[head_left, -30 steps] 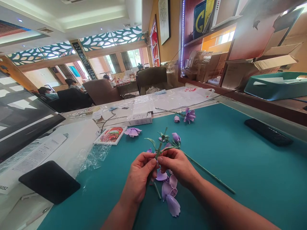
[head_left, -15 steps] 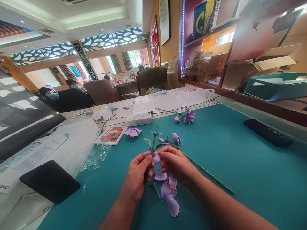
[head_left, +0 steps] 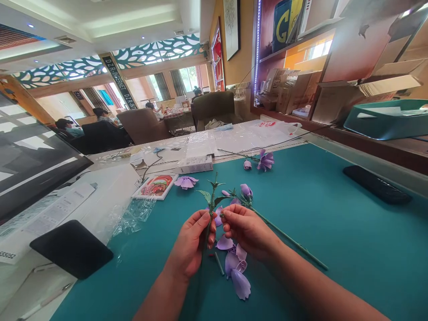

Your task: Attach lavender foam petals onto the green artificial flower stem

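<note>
Petals [head_left: 241,284] crowd the mat [head_left: 334,249]

Nearest, loose petals lie below and between the wrists, beside a short tube [head_left: 219,263]. The left hand [head_left: 191,245] grips the leafy stem [head_left: 214,191], held up in front with its leaves above the fingers; that hand hides part of the lower stem. The right hand [head_left: 252,229] pinches a small green bit [head_left: 222,216] just beside it, thumb against finger. More petals show behind the fingertips.

A black slab [head_left: 72,249] lies to the left, with crumpled film [head_left: 133,216] beyond it. Just past the right hand a bud [head_left: 246,191] crowds the space, near a long stalk [head_left: 287,232] slanting right. Farther out are a picture [head_left: 156,186], partly under the film, a flower head [head_left: 186,182], a black device [head_left: 376,185] well to the right, a box [head_left: 195,165] and another flower [head_left: 265,160]. Behind stand a chair [head_left: 214,107] and, at right, a teal basket [head_left: 388,122].
</note>
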`<state>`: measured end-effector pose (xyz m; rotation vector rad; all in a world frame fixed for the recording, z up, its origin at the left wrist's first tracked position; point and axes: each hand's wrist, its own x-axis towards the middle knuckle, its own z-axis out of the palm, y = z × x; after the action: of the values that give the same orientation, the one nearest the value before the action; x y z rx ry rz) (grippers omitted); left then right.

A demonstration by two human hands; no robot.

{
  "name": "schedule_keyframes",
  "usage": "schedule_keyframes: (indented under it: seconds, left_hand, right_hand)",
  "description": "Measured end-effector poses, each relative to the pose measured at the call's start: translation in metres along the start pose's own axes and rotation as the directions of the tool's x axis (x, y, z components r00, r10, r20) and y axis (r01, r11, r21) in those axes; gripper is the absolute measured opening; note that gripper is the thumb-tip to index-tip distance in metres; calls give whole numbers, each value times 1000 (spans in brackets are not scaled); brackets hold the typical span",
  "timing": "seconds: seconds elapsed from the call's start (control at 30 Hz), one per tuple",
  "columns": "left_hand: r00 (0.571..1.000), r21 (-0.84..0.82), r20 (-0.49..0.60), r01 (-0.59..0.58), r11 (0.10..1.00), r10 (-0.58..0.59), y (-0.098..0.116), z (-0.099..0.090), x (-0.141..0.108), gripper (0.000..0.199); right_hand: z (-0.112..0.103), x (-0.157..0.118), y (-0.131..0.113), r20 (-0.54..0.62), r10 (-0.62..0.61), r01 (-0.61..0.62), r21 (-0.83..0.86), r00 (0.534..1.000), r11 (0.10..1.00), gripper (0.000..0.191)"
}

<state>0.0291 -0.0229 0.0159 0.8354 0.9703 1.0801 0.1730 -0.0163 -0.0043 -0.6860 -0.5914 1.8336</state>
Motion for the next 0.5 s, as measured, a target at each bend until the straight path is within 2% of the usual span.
schedule_keyframes:
  seconds: [0.23,0.5]
  left_hand:
    - [1000,49,-18,-18,999,19,-8,4,1,34]
    - [995,129,-89,-31,991,43,-8,3,4,41]
  right_hand:
    - [0,1,4,40,-15,17,-35,999,999,34]
    - [5,1,9,-19,-82,81,-55,996,995,39]
